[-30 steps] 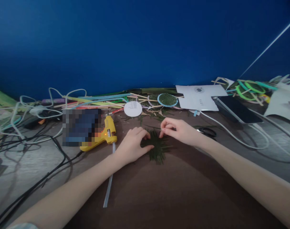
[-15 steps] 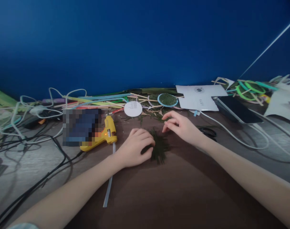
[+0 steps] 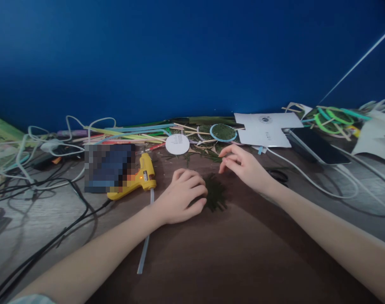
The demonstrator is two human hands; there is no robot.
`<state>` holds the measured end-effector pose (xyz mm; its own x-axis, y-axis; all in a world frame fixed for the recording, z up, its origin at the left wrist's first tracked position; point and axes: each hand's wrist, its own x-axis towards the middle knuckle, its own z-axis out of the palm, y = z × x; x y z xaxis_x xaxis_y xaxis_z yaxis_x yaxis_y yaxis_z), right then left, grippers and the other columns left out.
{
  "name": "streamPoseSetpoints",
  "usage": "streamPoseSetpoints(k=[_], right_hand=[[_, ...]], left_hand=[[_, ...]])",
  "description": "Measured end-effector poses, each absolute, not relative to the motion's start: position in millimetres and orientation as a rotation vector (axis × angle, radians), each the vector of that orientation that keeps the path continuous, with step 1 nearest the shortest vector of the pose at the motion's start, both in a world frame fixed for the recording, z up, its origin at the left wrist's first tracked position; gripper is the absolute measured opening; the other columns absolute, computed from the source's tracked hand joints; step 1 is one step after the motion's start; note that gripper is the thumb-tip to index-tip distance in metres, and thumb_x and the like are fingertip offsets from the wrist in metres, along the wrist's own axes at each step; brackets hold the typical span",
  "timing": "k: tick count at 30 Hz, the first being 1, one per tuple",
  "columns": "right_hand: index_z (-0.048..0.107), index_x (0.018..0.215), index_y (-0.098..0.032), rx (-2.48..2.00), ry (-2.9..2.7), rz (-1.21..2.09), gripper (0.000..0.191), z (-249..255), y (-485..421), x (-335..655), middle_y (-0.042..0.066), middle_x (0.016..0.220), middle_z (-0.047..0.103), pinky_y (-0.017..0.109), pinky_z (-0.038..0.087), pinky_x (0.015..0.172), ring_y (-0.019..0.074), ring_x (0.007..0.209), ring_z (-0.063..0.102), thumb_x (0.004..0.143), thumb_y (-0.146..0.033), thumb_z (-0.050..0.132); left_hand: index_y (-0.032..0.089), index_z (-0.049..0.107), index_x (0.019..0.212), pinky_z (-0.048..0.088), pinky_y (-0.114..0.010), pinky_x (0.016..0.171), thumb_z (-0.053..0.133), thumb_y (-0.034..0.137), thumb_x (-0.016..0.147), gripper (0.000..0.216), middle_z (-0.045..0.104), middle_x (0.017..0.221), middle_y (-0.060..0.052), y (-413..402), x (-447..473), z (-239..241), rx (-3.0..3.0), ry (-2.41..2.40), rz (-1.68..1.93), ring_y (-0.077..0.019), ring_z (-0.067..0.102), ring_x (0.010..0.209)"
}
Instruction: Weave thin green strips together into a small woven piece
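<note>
A dark green tuft of short, needle-like strips [image 3: 215, 193] rests on the brown tabletop, fanning out toward the right. My left hand [image 3: 184, 196] curls over its left edge, thumb and fingers closing on that side; the exact hold is hidden under the fingers. Just up and right of the tuft, my right hand [image 3: 243, 166] hovers with loosely bent, parted fingers and nothing visible in them. Left of my left hand lies a yellow hot glue gun [image 3: 142, 179], its orange light lit. A clear glue stick [image 3: 145, 249] sticks out of its back end.
Behind the hands lie a white round card [image 3: 177, 144], a green disc with blue rim [image 3: 223, 132], and a white cut sheet [image 3: 267, 131]. A phone [image 3: 322, 145] and black scissor handles [image 3: 279, 175] sit right. Cables [image 3: 81, 211] tangle at left; a blue wall [image 3: 192, 59] stands behind.
The green tuft shows a different, more rounded outline beside my left fingers. My left thumb has drawn in toward the fingers. My right hand has shifted very slightly rightward.
</note>
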<state>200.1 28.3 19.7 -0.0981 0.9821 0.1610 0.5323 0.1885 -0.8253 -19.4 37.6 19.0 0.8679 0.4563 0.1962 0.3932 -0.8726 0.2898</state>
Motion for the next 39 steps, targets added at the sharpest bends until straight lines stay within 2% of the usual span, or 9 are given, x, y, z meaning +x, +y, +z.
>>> streamPoseSetpoints(k=[5,9,13,16,20,23,29,35,39], right_hand=[[0.044,0.091,-0.021,-1.431,-1.725,0.799,0.007,19.4,28.1,199.8,0.000,0.066,0.065,0.029,0.038,0.061,0.0155,0.065,0.058,0.085,-0.023,0.041],[0.044,0.095,-0.021,-1.443,-1.729,0.785,0.010,20.3,27.5,200.2,-0.001,0.065,0.064,0.028,0.037,0.059,0.0149,0.063,0.057,0.085,-0.022,0.041],[0.046,0.095,-0.021,-1.408,-1.791,0.790,0.012,19.6,27.7,199.6,-0.002,0.064,0.062,0.028,0.037,0.061,0.0146,0.063,0.056,0.086,-0.021,0.039],[0.048,0.094,-0.021,-1.386,-1.848,0.785,0.014,19.3,27.2,198.2,-0.002,0.064,0.061,0.028,0.036,0.061,0.0141,0.062,0.056,0.085,-0.019,0.037],[0.046,0.095,-0.023,-1.415,-1.821,0.742,0.017,18.3,25.9,197.5,-0.006,0.055,0.054,0.028,0.035,0.057,0.0127,0.051,0.049,0.083,-0.016,0.037],[0.044,0.093,-0.023,-1.428,-1.758,0.722,0.015,17.2,25.6,198.3,-0.006,0.052,0.052,0.028,0.035,0.054,0.0127,0.048,0.047,0.081,-0.016,0.037],[0.051,0.073,-0.020,-1.442,-1.851,0.685,0.018,17.3,26.5,197.1,-0.002,0.062,0.057,0.027,0.036,0.063,0.0130,0.062,0.052,0.080,-0.014,0.036],[0.055,0.081,-0.020,-1.380,-2.049,0.679,0.017,14.1,23.7,189.0,0.002,0.078,0.057,0.028,0.038,0.071,0.0153,0.077,0.052,0.082,-0.013,0.040],[0.055,0.081,-0.020,-1.332,-2.178,0.628,0.007,9.4,22.3,185.3,0.002,0.072,0.053,0.028,0.038,0.070,0.0169,0.078,0.049,0.078,-0.015,0.050]], left_hand=[[0.021,0.060,0.094,0.019,-0.043,0.101,0.041,0.030,0.085,0.023,0.061,0.100,-0.006,38.0,-20.5,19.2,2.842,0.570,0.354,-0.0236,0.043,0.113],[0.022,0.060,0.101,0.021,-0.043,0.099,0.039,0.035,0.087,0.028,0.060,0.099,-0.007,39.4,-21.2,19.6,2.822,0.567,0.332,-0.0245,0.043,0.111],[0.023,0.058,0.100,0.022,-0.040,0.098,0.040,0.031,0.087,0.023,0.060,0.098,-0.004,39.8,-20.2,18.1,2.779,0.623,0.339,-0.0226,0.043,0.111],[0.021,0.055,0.095,0.024,-0.040,0.095,0.050,0.031,0.083,0.017,0.060,0.098,-0.003,40.3,-18.3,14.7,2.743,0.796,0.426,-0.0221,0.045,0.106],[0.019,0.051,0.088,0.028,-0.041,0.091,0.066,0.042,0.070,0.033,0.059,0.093,-0.002,43.4,-15.9,10.0,2.656,1.053,0.498,-0.0229,0.047,0.098],[0.021,0.051,0.090,0.027,-0.042,0.092,0.071,0.037,0.066,0.035,0.060,0.096,-0.001,46.4,-16.1,7.9,2.608,1.089,0.503,-0.0231,0.047,0.101],[0.023,0.052,0.097,0.024,-0.042,0.097,0.070,0.027,0.069,0.033,0.058,0.107,-0.003,49.6,-17.8,7.0,2.572,1.093,0.539,-0.0240,0.043,0.114],[0.021,0.055,0.086,0.027,-0.041,0.092,0.071,0.029,0.069,0.025,0.057,0.104,-0.001,47.5,-17.1,9.7,2.553,1.153,0.571,-0.0232,0.043,0.106],[0.020,0.055,0.080,0.028,-0.041,0.090,0.073,0.034,0.065,0.027,0.055,0.100,-0.002,47.6,-16.3,8.3,2.570,1.203,0.565,-0.0241,0.042,0.104]])
